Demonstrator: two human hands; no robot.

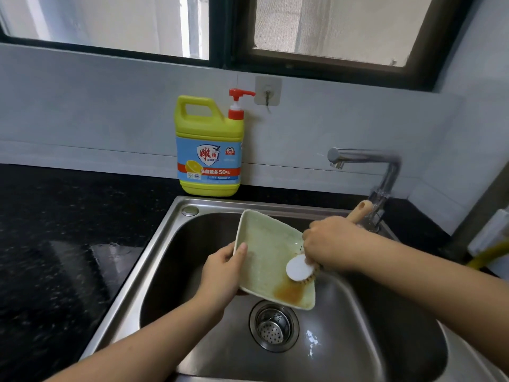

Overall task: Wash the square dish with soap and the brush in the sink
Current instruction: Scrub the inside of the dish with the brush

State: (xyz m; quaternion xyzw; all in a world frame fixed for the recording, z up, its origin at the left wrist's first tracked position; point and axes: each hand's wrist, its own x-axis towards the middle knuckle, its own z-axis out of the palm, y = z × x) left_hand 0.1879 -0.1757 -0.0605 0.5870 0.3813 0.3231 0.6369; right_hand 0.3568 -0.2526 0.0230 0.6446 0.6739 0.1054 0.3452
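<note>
Square dish [268, 252] was tilted over the sink [170, 244], just above the drain strainer [274, 328]. L hand [223, 274] gripped its 9 o'clock edge, thumb pinching the rim, other fingers mostly hidden behind. R hand [327, 244] had fingers wrapped round the brush [300, 268] handle, w/ bristles pressed on the dish near brown residue [289, 292] at its 5 o'clock corner. Soap bottle [209, 150] stood on the counter [55, 244] at 12 o'clock, faucet [366, 158] at 2 o'clock.
</note>
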